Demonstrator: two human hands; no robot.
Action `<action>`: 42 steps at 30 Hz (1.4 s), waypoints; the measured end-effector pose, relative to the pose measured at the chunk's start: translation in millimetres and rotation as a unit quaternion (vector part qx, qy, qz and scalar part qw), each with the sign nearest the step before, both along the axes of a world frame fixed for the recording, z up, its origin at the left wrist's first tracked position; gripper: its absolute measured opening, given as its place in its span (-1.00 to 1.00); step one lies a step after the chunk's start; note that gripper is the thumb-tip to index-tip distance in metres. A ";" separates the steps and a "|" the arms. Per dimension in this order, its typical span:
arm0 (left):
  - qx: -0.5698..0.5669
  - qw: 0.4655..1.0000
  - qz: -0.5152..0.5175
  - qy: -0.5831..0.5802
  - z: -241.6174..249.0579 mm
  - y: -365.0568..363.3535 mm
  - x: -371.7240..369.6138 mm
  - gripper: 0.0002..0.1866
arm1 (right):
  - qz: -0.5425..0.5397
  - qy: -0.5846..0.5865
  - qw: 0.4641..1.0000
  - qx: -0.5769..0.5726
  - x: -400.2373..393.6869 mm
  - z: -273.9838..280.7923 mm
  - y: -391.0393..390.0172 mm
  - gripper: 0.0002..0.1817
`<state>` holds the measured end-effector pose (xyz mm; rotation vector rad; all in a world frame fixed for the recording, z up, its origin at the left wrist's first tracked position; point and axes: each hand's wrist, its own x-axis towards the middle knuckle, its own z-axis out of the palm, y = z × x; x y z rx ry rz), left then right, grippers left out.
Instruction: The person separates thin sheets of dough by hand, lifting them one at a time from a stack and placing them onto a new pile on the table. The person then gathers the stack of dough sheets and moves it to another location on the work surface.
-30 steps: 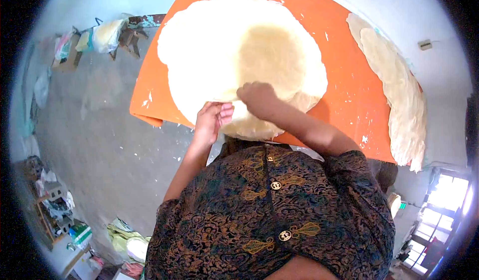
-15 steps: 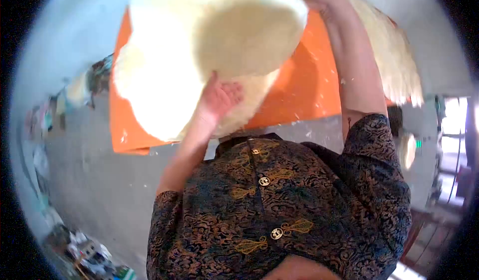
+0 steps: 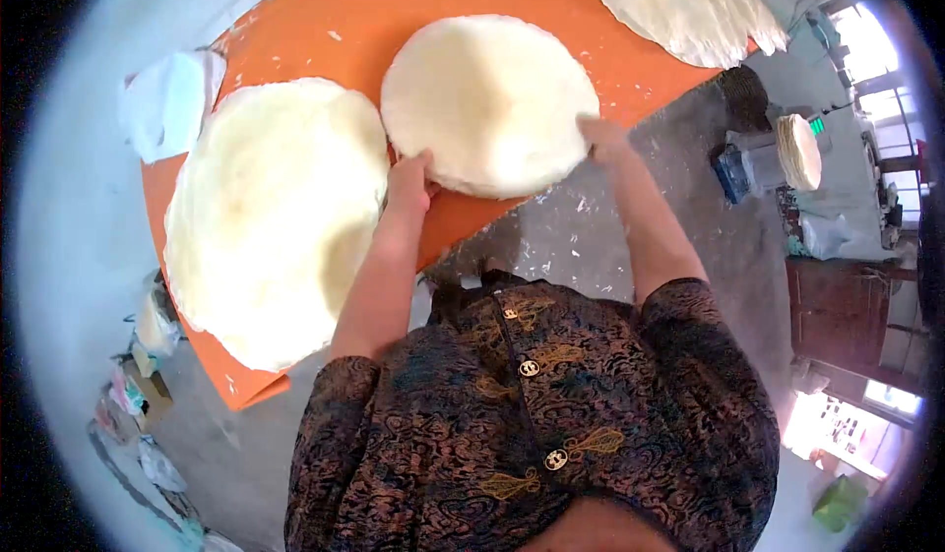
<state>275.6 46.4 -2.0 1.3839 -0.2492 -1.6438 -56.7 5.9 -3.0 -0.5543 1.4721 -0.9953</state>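
A thick, round stack of pale flatbread sheets (image 3: 489,99) lies on the orange tabletop near its front edge. My left hand (image 3: 409,180) grips the stack's near left edge, thumb on top, the other fingers mostly hidden. At its right edge my right hand (image 3: 602,139) is closed on the rim, somewhat blurred. To the left, beside my left forearm, a wider pile of pale sheets (image 3: 271,217) with an uneven outline rests on the same table.
More thin sheets (image 3: 679,11) lie overlapping along the table's far right side. The orange table (image 3: 315,45) has white crumbs on it. A white plastic bag (image 3: 169,104) sits at its left edge. On the right, another round stack (image 3: 798,153) stands beyond the table.
Both hands now hold opposite sides of the round stack, which lies on the table. Earlier my right arm reached far forward over pale sheets and my left hand was open above them. The view has shifted.
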 end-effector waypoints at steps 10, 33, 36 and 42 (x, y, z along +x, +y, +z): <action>0.045 0.997 0.054 -0.032 15.6 9.9 -12.0 -0.71 | -0.014 0.039 0.999 0.007 0.4 4.9 17.8 -0.72; -0.120 0.978 0.108 0.128 93.8 265.1 238.5 -0.78 | 0.527 0.454 0.551 -0.462 423.1 77.8 115.7 -0.29; -0.123 0.969 0.180 0.114 85.4 297.9 276.9 -0.78 | 0.538 0.519 0.507 -0.429 437.6 72.4 109.9 -0.28; -0.100 0.975 0.182 0.083 83.5 289.8 305.2 -0.79 | 0.544 0.546 0.407 -0.490 438.5 61.4 93.1 -0.39</action>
